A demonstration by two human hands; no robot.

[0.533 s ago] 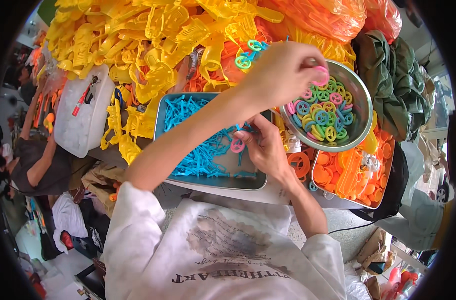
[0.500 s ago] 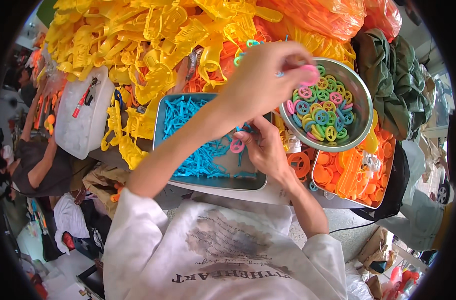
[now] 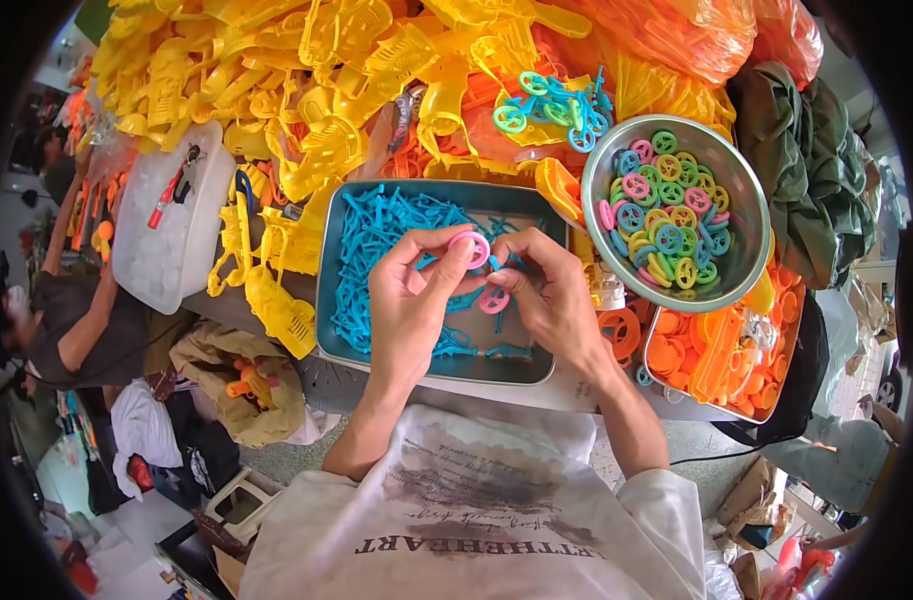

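Between thumb and fingertips, my left hand (image 3: 412, 295) pinches a small pink plastic wheel (image 3: 481, 244). My right hand (image 3: 557, 305) is closed on a thin blue plastic part (image 3: 494, 263), mostly covered by fingers, with another pink wheel (image 3: 494, 299) on it. Both hands meet over a metal tray (image 3: 545, 362), the held wheel close against the blue part; whether they touch I cannot tell. Many loose blue plastic parts (image 3: 362, 250) fill the tray's left side. Right of my hands stands a steel bowl (image 3: 745, 180) of pink, green, yellow and blue wheels (image 3: 667, 215).
Behind the tray lie blue parts with wheels fitted (image 3: 557, 108) and a big heap of yellow plastic pieces (image 3: 347, 60). An orange-filled tray (image 3: 722, 350) sits at right. A white tub (image 3: 167, 220) stands at left, near another person (image 3: 77, 325).
My left hand has come back from the steel bowl with a pink wheel and now meets my right hand over the tray. The right hand still holds the blue part.
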